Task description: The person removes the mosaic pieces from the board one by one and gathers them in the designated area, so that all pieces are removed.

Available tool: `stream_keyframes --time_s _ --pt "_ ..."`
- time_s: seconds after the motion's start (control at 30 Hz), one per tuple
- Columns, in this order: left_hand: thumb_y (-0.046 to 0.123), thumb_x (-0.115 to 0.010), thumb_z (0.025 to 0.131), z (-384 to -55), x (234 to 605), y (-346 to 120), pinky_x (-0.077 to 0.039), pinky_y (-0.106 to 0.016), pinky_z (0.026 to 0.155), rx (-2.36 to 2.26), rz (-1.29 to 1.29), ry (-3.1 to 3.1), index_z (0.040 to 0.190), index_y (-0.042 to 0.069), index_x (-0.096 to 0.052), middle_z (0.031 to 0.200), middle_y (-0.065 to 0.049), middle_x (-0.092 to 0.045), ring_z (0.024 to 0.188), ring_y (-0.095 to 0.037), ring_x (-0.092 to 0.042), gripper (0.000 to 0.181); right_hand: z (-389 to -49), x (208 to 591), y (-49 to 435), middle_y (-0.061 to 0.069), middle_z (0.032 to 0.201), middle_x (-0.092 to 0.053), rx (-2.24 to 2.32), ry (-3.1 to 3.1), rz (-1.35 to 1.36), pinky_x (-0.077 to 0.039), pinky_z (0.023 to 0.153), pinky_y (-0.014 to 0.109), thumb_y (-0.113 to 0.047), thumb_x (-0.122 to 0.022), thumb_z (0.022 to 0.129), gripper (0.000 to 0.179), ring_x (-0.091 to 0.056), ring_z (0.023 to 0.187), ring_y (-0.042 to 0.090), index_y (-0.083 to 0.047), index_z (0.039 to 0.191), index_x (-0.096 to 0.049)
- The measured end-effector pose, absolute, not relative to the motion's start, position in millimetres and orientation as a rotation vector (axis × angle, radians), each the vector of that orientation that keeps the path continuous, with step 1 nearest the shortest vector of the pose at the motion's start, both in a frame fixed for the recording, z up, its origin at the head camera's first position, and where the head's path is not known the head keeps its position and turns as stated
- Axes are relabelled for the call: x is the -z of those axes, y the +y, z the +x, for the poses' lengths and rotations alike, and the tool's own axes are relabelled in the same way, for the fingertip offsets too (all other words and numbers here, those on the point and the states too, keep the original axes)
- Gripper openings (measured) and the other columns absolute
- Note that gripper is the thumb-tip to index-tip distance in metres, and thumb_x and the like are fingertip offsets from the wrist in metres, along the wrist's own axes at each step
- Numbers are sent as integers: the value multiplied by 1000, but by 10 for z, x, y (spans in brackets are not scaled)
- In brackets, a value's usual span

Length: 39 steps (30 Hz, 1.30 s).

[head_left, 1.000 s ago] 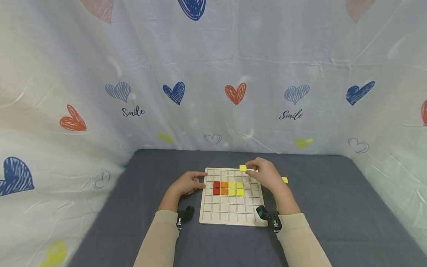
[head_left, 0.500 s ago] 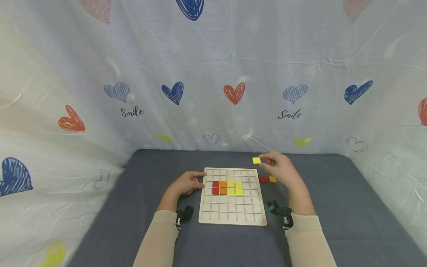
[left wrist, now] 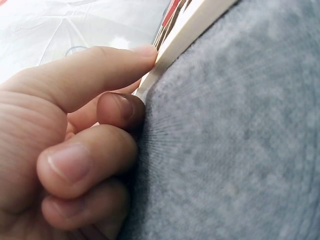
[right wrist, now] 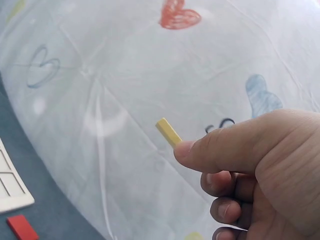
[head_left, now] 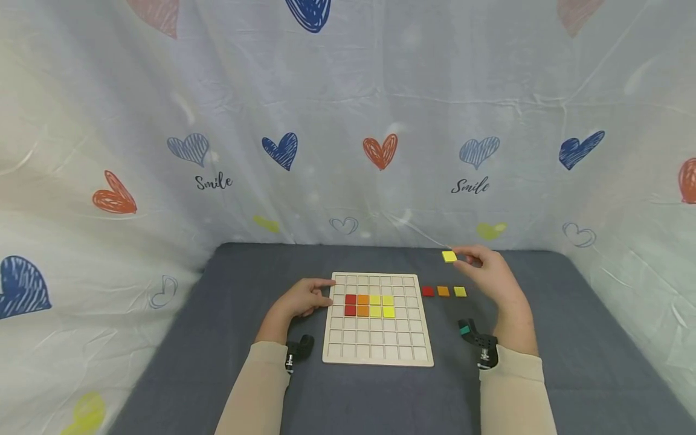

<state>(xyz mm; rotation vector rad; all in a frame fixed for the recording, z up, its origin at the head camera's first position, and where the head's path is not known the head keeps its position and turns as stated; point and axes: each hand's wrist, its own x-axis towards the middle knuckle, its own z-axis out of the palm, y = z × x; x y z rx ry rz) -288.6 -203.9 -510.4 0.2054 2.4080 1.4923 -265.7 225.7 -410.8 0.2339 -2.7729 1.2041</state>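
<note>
My right hand (head_left: 491, 275) pinches a thin yellow square tile (head_left: 449, 257) between thumb and fingers, above the table's back right part. The right wrist view shows this yellow tile (right wrist: 169, 132) nearly edge-on beyond the thumb. A wooden grid board (head_left: 377, 350) lies flat on the table. In its upper middle cells sit two red tiles (head_left: 350, 305), two orange tiles (head_left: 362, 305) and several yellow tiles (head_left: 381, 306), in two rows. My left hand (head_left: 301, 297) touches the board's left edge with index finger and thumb, its other fingers curled, as the left wrist view (left wrist: 75, 125) shows.
Right of the board, a loose red tile (head_left: 428, 291), an orange tile (head_left: 443, 291) and a yellow tile (head_left: 460, 292) lie in a row on the grey table (head_left: 244, 260). A white curtain (head_left: 326, 199) with printed hearts hangs behind the table.
My right hand, pinching the yellow tile, has moved right from over the board's top edge, uncovering the row of loose tiles. The left hand has stayed at the board's edge.
</note>
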Motion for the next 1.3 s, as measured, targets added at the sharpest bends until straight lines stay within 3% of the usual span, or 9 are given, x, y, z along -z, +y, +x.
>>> stream_keyframes --time_s 0.53,0.83,1.03,1.3 --pt "13 -82 88 -2897 5110 -2036 -31 -29 41 -1499 184 2391 142 17 -65 55 1 -46 39 -12 -31 57 -2628 4257 2707 13 103 -45 -1160 -2839 17 -36 72 44 -26 -60 106 43 -43 93 29 1 139 -59" --pt "13 -82 87 -2895 5112 -2045 -31 -29 41 -1498 190 2385 141 19 -65 55 1 -45 39 -13 -32 57 -2666 4511 2873 21 109 -48 -1135 -2956 -119 -40 79 50 -16 -60 104 41 -46 98 35 6 139 -56" --pt "13 -82 87 -2895 5110 -2044 -31 -29 41 -1498 197 2390 142 18 -64 55 1 -45 39 -13 -31 58 -2711 4683 2929 21 105 -49 -1153 -3012 -172 -39 77 48 -12 -62 102 40 -46 96 34 10 135 -58" --pt "13 -82 87 -2895 5116 -2042 -30 -29 41 -1497 189 2399 142 18 -64 55 1 -45 40 -12 -31 58 -2771 4837 2915 32 126 -54 -1155 -3062 -211 -42 94 61 -11 -63 100 39 -52 108 42 10 132 -60"
